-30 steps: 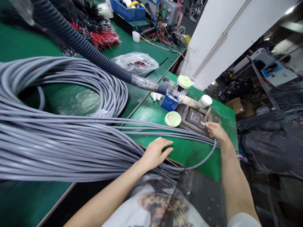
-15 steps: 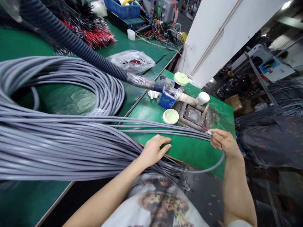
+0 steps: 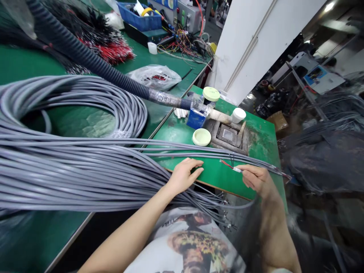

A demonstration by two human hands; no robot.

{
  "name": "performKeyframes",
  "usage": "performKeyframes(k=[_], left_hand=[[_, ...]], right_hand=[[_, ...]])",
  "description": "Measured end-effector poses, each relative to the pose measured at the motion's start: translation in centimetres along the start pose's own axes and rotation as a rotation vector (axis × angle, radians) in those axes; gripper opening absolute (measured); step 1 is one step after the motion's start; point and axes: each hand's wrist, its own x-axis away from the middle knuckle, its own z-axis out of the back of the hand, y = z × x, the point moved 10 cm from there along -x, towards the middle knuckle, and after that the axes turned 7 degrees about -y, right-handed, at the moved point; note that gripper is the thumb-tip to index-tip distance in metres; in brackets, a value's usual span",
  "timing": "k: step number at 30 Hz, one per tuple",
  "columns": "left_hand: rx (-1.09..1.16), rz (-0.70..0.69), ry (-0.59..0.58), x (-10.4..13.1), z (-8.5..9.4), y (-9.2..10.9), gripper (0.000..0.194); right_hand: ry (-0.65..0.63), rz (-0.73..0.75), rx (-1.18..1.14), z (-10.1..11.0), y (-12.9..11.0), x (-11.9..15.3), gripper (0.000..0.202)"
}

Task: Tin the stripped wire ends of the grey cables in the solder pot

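My right hand [image 3: 254, 179] pinches the end of a grey cable just behind its white sleeve [image 3: 236, 169]. Red and black wires [image 3: 226, 163] fan out from that end, pointing left over the green bench. The cable's slack loops back below the hand toward the bundle. My left hand [image 3: 185, 175] lies palm down at the bench's near edge, fingers apart and slightly curved, beside the thick bundle of grey cables [image 3: 85, 178]. Several other grey cables [image 3: 199, 148] run across the bench behind both hands, their stripped ends at the right edge.
Beyond those cables a solder pot [image 3: 229, 135] sits in a dirty frame, near a pale open tub [image 3: 201, 137], a white jar [image 3: 238, 115] and a blue box [image 3: 196, 118]. A black corrugated hose [image 3: 113, 74] slants overhead. Coiled cable [image 3: 133, 110] lies left; a white pillar [image 3: 253, 41] rises behind.
My right hand has drawn the cable end left and toward me, away from the solder pot, and its wires now show clearly. My left hand stays almost in place.
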Motion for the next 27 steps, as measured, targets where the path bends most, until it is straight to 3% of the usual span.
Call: performKeyframes(k=[10, 22, 25, 27], left_hand=[[-0.045, -0.025, -0.041, 0.1, -0.5, 0.0, 0.022], [-0.068, -0.059, 0.003, 0.2, -0.6, 0.1, 0.024], [-0.063, -0.050, -0.007, 0.3, -0.6, 0.1, 0.023], [-0.046, -0.054, -0.018, 0.3, -0.4, 0.4, 0.023]], right_hand=[[0.067, 0.045, -0.160, -2.1, 1.7, 2.0, 0.033], [0.150, 0.048, -0.464, -3.0, 3.8, 3.9, 0.026], [0.371, 0.085, -0.431, -0.3, 4.5, 7.1, 0.025], [0.601, 0.079, -0.339, 2.8, 6.1, 12.0, 0.027]])
